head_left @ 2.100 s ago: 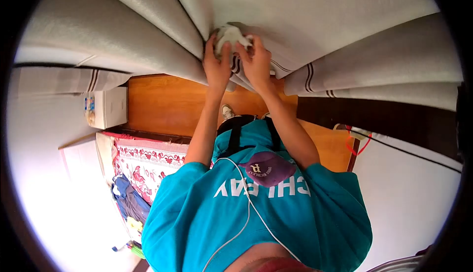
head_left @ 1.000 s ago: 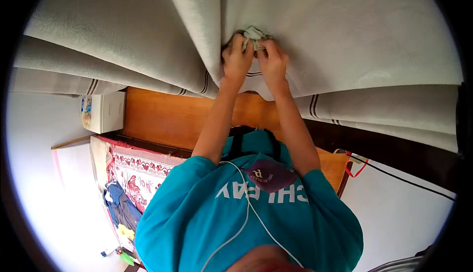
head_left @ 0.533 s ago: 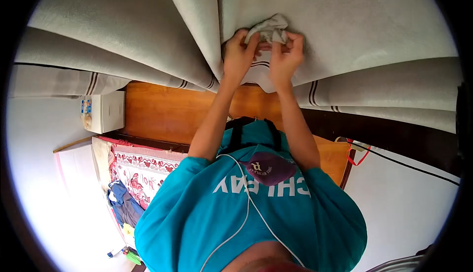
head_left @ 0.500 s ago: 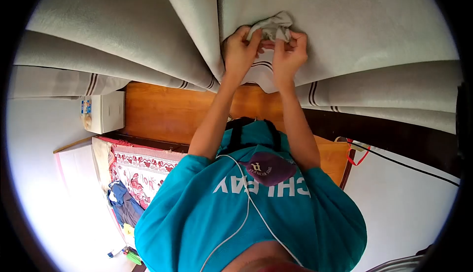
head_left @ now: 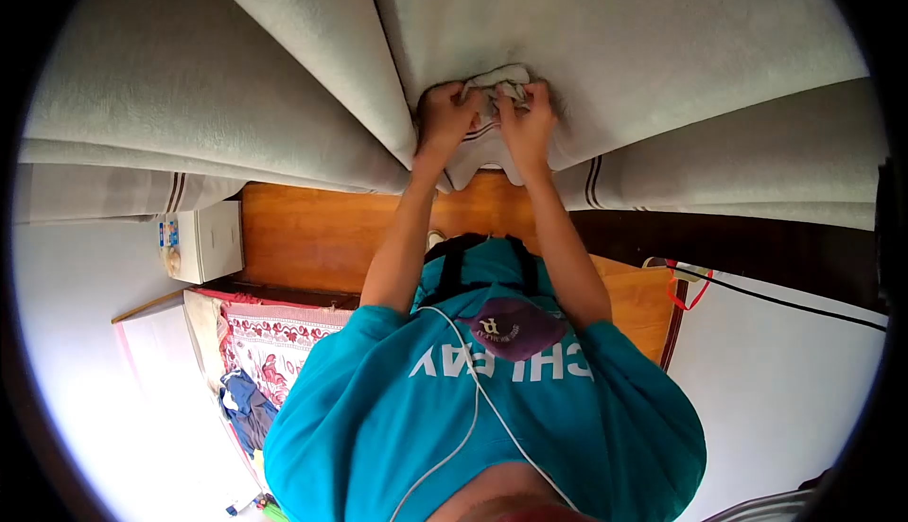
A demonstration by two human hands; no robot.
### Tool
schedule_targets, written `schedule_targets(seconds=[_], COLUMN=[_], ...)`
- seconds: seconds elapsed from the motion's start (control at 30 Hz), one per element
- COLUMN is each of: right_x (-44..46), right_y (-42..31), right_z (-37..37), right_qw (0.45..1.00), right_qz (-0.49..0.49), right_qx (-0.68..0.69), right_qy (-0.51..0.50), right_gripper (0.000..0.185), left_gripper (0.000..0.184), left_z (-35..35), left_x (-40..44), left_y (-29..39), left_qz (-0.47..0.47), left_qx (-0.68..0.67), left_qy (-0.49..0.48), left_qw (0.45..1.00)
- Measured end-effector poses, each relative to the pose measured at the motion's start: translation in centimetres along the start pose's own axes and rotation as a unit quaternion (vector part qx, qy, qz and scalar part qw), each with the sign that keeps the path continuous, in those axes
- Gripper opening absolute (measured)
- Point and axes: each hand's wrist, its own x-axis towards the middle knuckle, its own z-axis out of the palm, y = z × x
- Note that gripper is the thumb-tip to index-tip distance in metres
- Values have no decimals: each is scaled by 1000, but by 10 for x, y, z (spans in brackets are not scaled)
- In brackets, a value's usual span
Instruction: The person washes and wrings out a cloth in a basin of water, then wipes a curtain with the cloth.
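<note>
A large grey curtain [head_left: 643, 59] with dark stripes near its hem hangs in front of me. My left hand [head_left: 446, 120] is closed on a bunched part of the grey fabric [head_left: 503, 78], at its left side. On the right side of the same bunch, my right hand [head_left: 528, 125] pinches the cloth between thumb and fingers. The two hands are close together, just above the striped hem. Some fingertips are hidden in the folds.
Below the curtain lies an orange wooden floor [head_left: 307, 229]. At the left stand a white cabinet [head_left: 213, 243] and a red-and-white patterned cloth [head_left: 274, 333] with dark clothing [head_left: 248, 408] on it. A black cable [head_left: 794, 304] crosses the right side.
Both hands have moved slightly down and to the left in view with the bunched fabric, which looks more gathered. The curtain folds on the left have shifted as well.
</note>
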Motion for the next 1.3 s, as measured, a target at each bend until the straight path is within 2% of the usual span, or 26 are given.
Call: schedule_targets(seconds=[0.03,0.07,0.2,0.27,0.3,0.37,0.4,0.43,0.5,0.53,0.57,0.63,0.8,0.87,0.9,0.97,1.0,1.07,1.1,1.17,1.2,1.3], right_x=[3,4,20,26,31,30,36,35,37,38,37,38,29,21,14,3,3,2,11,33,47,57], right_y=[-22,-38,-54,-63,-58,-42,-57,-57,-53,-60,-50,-39,-9,-12,-5,21,21,12,0,-41,-60,-33], right_z=[-11,-20,-25,-22,-18,-12,-17,-16,-14,-18,-19,-15,-12,-11,-8,-1,-5,-19,-26,-49,-59,-53], right_qw=[996,984,989,991,992,993,990,990,991,985,985,993,995,997,997,997,997,993,993,994,998,997], right_qz=[72,145,99,111,102,-117,-95,-98,-126,-164,-165,-104,-69,-3,-2,-12,-12,-85,-86,-96,-49,-76], right_qx=[1,3,-10,41,42,-16,-73,-73,-23,-27,-28,-8,13,7,7,2,2,-63,-64,-27,-36,-7], right_qy=[-49,-99,-109,-59,-54,-3,-74,-71,-45,-51,-46,-54,-74,-82,-82,-77,-75,-45,-40,34,6,-10], right_gripper=[24,26,26,24,24,34,43,43,46,51,51,51,42,38,38,35,35,39,39,39,39,41], left_gripper=[25,28,31,30,30,26,23,23,19,19,15,12,14,19,19,19,19,19,19,20,19,20], left_z=[-6,-12,-14,-13,-10,-3,-2,-3,-1,0,4,6,19,22,20,20,25,35,39,39,35,43], left_x=[3,4,2,-2,0,-1,1,0,-1,3,4,10,5,4,1,-1,0,-2,-2,-10,-6,5], left_y=[3,9,41,54,63,75,74,74,76,73,65,56,55,45,38,24,16,8,23,81,102,93], left_qz=[-20,-27,18,9,20,-19,-24,-21,14,18,43,87,84,150,150,104,106,69,73,257,288,253], left_qx=[-62,-64,-92,-219,-221,-304,-322,-324,-229,-231,-163,-27,-40,45,46,149,149,121,121,110,143,165], left_qy=[-38,-78,-63,-15,-16,33,32,30,64,61,77,112,122,146,146,81,79,73,71,137,131,115], left_qw=[997,995,994,976,975,952,946,945,971,971,983,990,988,977,977,980,980,988,987,950,938,946])
